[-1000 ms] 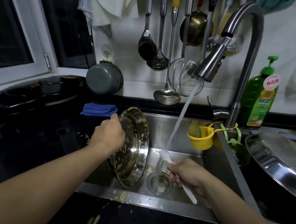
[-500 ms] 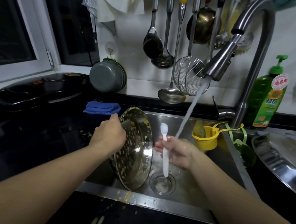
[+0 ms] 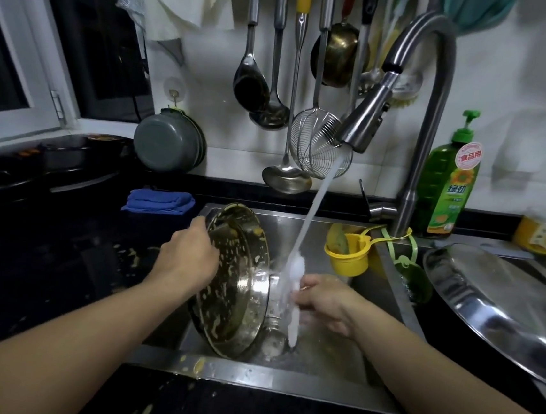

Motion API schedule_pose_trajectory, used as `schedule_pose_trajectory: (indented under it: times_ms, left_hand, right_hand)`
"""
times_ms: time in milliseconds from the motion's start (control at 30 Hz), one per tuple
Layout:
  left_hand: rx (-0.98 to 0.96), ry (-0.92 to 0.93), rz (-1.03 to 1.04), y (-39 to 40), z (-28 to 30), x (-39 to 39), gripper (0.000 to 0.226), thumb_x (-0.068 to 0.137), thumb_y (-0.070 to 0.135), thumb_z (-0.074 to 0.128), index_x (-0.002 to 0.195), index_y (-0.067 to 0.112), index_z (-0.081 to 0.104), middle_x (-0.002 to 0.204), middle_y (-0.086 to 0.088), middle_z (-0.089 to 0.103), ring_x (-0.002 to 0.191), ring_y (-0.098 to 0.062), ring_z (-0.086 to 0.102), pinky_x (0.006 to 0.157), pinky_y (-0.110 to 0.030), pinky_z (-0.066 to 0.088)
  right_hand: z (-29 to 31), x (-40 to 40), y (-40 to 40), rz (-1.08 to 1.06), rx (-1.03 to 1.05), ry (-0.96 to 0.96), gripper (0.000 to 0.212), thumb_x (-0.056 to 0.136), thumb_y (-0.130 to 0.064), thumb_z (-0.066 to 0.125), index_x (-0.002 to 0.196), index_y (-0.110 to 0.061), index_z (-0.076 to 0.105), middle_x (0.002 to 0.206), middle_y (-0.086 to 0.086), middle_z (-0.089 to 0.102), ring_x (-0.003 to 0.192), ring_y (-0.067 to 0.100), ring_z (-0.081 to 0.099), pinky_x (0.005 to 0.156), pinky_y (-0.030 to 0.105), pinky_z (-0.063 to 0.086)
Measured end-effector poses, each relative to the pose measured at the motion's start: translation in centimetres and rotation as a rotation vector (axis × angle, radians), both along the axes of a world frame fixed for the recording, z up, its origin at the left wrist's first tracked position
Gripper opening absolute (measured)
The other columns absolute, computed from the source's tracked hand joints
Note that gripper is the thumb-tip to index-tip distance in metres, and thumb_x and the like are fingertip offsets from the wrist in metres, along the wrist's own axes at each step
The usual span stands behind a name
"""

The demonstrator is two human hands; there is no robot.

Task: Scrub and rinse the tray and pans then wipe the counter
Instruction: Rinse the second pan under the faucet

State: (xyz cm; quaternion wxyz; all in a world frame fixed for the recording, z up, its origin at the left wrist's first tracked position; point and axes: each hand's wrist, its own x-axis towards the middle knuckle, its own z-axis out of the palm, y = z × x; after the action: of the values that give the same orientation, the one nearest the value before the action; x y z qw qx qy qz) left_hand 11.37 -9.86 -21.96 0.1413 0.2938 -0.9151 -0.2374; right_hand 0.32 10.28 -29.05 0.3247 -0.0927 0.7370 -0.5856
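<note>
Pan (image 3: 234, 286) gripped on edge by left hand (image 3: 190, 259) | spoon (image 3: 293, 295) pinched in right hand (image 3: 326, 302) fingers under stream (image 3: 315, 207) | bowl best turned beneath water; soiled pan faced streamward.

Inside the sink (image 3: 311, 382), the tilted pan (image 3: 240, 290) fills the left half; the yellow cup (image 3: 348, 259) crowds the right wall. Hanging ladles (image 3: 286, 178) and the faucet (image 3: 366, 119) block the space overhead. Open desk (image 3: 42, 268) lies left.

round sticker on green bottle (image 3: 447, 187): 食品用
front label of the same bottle: 绿劲
yellow jar (image 3: 544, 233): label not readable
</note>
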Motion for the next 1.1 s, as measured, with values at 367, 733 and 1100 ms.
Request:
schedule_pose_trajectory:
  times_ms: [367, 733, 1100]
  left_hand:
    - [0.081, -0.010, 0.017, 0.4, -2.1, -2.4, 0.051, 0.103, 0.024, 0.046, 0.153, 0.028, 0.036, 0.132, -0.006, 0.061, 0.115, -0.027, 0.062, 0.091, -0.043, 0.052]
    - [0.676, 0.030, 0.134, -0.6, -6.3, -5.8, 0.024, 0.096, 0.019, 0.059, 0.120, 0.018, 0.059, 0.111, -0.010, 0.068, 0.097, -0.032, 0.068, 0.086, -0.050, 0.060]
    - [1.029, 0.122, 0.204, 4.2, -7.8, -5.5, 0.012, 0.095, 0.007, 0.056, 0.099, 0.004, 0.066, 0.096, -0.025, 0.074, 0.086, -0.040, 0.074, 0.077, -0.064, 0.059]
  right_hand:
    - [4.9, -14.7, 2.7, -0.445, 0.301, 0.709, 0.015, 0.096, -0.012, 0.065, 0.091, -0.025, 0.069, 0.105, 0.008, 0.072, 0.101, 0.028, 0.066, 0.091, 0.041, 0.056]
    - [9.0, -11.0, 3.7, -0.480, -0.155, 0.529, 0.033, 0.096, 0.002, 0.055, 0.127, -0.005, 0.063, 0.111, 0.012, 0.070, 0.087, 0.021, 0.069, 0.075, 0.030, 0.058]
    - [21.3, -5.0, 1.3, -0.328, -0.976, 0.253, 0.038, 0.097, -0.029, 0.064, 0.129, -0.007, 0.062, 0.111, 0.012, 0.067, 0.099, 0.025, 0.065, 0.095, 0.044, 0.057]
